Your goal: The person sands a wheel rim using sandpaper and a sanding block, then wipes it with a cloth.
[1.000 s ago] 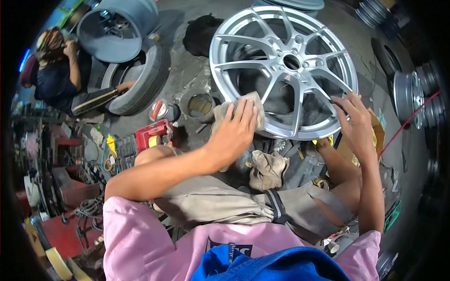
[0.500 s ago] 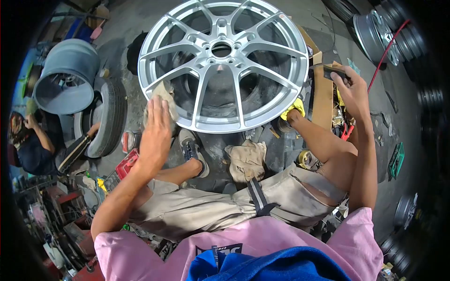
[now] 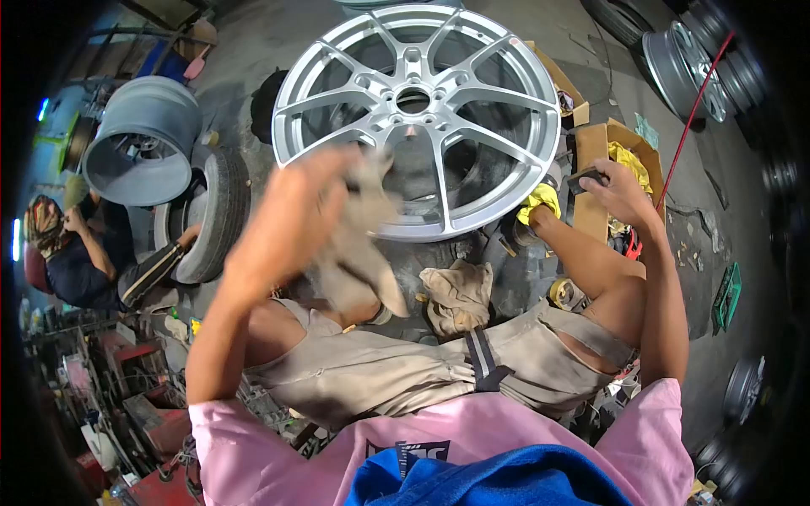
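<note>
Across the upper middle, a silver wheel [image 3: 440, 139], face up, with spokes running out from a round centre hole. Lies directly ahead of the seated body, beyond the bent knees. To the left and well apart from it, a blue-grey barrel [image 3: 156, 105] with a wide round mouth, and just below and to the right of that, a worn tyre [image 3: 224, 215], tilted on its tread. On the right, an open cardboard box [image 3: 592, 211] with crumpled yellow material [image 3: 629, 160] inside.

At the wheel's near left edge, a tan cloth [image 3: 359, 244], hanging loose and blurred from the left hand [image 3: 308, 202]. Has hold of the cloth there, fingers drawn in; too blurred to tell how tightly. Overlaps the wheel in view; cannot tell whether touching it or just above.

Between the legs, a bundled cloth [image 3: 458, 295], crumpled, just below the wheel in view. In front of the box, the right hand [image 3: 620, 192], apart from the wheel, with thumb and fingers closed. At far right, a green tray [image 3: 727, 295]. By the right knee, a round yellow-edged item [image 3: 561, 293]. Smallest of all, gripped in the right hand, a dark block [image 3: 582, 180], poking out toward the wheel.
</note>
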`<state>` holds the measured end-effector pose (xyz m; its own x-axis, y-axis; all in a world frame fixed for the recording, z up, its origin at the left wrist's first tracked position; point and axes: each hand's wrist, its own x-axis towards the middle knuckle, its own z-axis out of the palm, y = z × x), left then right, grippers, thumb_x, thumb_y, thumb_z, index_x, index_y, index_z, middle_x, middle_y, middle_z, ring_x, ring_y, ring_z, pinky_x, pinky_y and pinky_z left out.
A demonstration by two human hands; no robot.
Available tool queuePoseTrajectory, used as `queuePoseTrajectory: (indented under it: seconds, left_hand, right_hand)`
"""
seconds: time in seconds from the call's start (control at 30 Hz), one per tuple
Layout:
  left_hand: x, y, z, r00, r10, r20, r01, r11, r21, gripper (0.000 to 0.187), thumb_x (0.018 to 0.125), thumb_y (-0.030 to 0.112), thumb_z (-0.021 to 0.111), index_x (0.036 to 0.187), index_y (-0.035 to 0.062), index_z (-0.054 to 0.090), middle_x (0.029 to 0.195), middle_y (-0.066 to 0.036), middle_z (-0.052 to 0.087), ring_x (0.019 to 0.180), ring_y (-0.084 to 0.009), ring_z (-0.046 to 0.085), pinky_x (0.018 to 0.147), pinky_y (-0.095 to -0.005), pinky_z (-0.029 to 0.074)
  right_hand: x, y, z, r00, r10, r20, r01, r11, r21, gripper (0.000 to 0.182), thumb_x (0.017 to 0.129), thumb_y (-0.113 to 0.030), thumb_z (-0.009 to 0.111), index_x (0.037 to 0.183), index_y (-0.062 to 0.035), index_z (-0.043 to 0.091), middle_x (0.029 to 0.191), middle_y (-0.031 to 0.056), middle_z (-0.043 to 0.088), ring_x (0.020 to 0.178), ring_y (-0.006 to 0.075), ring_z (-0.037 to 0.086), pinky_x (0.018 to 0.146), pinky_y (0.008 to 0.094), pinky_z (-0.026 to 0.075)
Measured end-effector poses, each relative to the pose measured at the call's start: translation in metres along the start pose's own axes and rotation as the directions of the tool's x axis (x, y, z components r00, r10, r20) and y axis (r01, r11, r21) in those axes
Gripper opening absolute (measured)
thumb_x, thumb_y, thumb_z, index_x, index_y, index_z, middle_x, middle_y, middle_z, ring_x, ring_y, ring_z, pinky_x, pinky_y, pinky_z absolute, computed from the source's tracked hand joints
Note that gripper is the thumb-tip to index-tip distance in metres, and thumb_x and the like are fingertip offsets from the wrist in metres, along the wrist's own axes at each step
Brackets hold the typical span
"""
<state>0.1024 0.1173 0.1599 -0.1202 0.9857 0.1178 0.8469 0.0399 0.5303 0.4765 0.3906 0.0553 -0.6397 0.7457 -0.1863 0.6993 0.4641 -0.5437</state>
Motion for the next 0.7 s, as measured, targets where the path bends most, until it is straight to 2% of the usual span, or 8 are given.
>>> queuePoseTrajectory:
  seconds: [0.07,0.1,0.17,0.23,0.33,0.57,0.63,0.7]
  left_hand:
    - [0.035,-0.02,-0.02,0.988,0.013,-0.152,0.003,0.994,0.109,0.031,0.092,0.002,0.053,0.118,-0.0077,0.068,0.112,-0.03,0.07,0.105,-0.0457,0.068,0.093,-0.0464,0.054]
    - [0.052,-0.048,-0.018,0.944,0.166,-0.287,-0.088,0.96,0.266,0.031,0.094,0.005,0.053,0.116,-0.0092,0.068,0.111,-0.03,0.07,0.101,-0.0464,0.068,0.09,-0.046,0.054]
    - [0.078,-0.097,-0.004,0.947,0.083,-0.311,0.013,0.956,0.293,0.027,0.093,0.008,0.057,0.111,-0.0073,0.07,0.102,-0.027,0.072,0.095,-0.0476,0.069,0.085,-0.0486,0.055]
    - [0.08,-0.106,0.019,0.973,-0.041,-0.227,0.105,0.954,0.279,0.024,0.093,0.012,0.058,0.107,-0.0027,0.072,0.091,-0.026,0.073,0.089,-0.0469,0.069,0.081,-0.0522,0.056]
    - [0.081,-0.188,0.063,0.992,0.052,-0.117,-0.006,0.931,0.366,0.022,0.094,0.013,0.057,0.104,-0.0009,0.071,0.089,-0.027,0.071,0.088,-0.0468,0.069,0.081,-0.0542,0.055]
    - [0.114,-0.166,0.041,0.935,0.08,-0.345,0.052,0.933,0.356,0.021,0.096,0.014,0.054,0.099,-0.002,0.068,0.099,-0.027,0.069,0.092,-0.0466,0.067,0.083,-0.0545,0.054]
    - [0.126,-0.163,0.03,0.818,0.18,-0.547,0.026,0.937,0.348,0.022,0.097,0.015,0.054,0.1,-0.0019,0.068,0.099,-0.026,0.07,0.092,-0.0468,0.067,0.083,-0.0544,0.054]
    - [0.134,-0.19,0.04,0.815,0.17,-0.555,0.045,0.935,0.353,0.024,0.097,0.018,0.055,0.101,-0.0008,0.068,0.101,-0.026,0.071,0.095,-0.0465,0.067,0.085,-0.0542,0.054]
  right_hand:
    - [0.01,0.019,0.015,0.999,-0.027,0.021,0.027,1.0,0.007,0.039,0.095,-0.025,0.069,0.121,0.0041,0.065,0.099,0.0158,0.071,0.083,0.0255,0.063,0.079,0.0389,0.051]
    - [0.009,0.011,0.016,0.999,-0.031,0.02,0.031,1.0,0.003,0.039,0.095,-0.025,0.069,0.121,0.0041,0.065,0.099,0.0158,0.071,0.083,0.0255,0.063,0.079,0.0389,0.051]
    - [0.008,-0.008,0.016,0.964,0.058,0.261,-0.146,0.933,0.329,0.033,0.1,-0.026,0.065,0.118,0.0017,0.064,0.099,0.0049,0.067,0.088,0.0117,0.059,0.081,0.028,0.05]
    - [0.012,-0.003,0.022,0.94,0.083,0.331,-0.209,0.906,0.367,0.03,0.102,-0.024,0.062,0.122,-0.0014,0.063,0.104,0.004,0.068,0.091,0.0131,0.063,0.083,0.0289,0.052]
    - [0.006,-0.03,0.033,0.942,0.153,0.299,-0.307,0.752,0.584,0.029,0.101,-0.02,0.058,0.118,0.003,0.062,0.114,0.0105,0.067,0.1,0.017,0.068,0.093,0.0313,0.056]
    - [0.01,-0.067,0.052,0.93,0.141,0.341,-0.334,0.714,0.616,0.028,0.1,-0.018,0.056,0.114,0.0053,0.061,0.112,0.0141,0.067,0.098,0.0213,0.069,0.092,0.0329,0.058]
    - [0.011,-0.072,0.052,0.914,0.164,0.372,-0.368,0.724,0.584,0.027,0.1,-0.018,0.056,0.114,0.0049,0.061,0.111,0.0152,0.066,0.097,0.022,0.07,0.09,0.0338,0.06]
    - [0.014,-0.073,0.056,0.905,0.195,0.378,-0.398,0.7,0.593,0.027,0.1,-0.018,0.056,0.114,0.0047,0.061,0.111,0.0154,0.066,0.097,0.0227,0.07,0.09,0.0341,0.06]
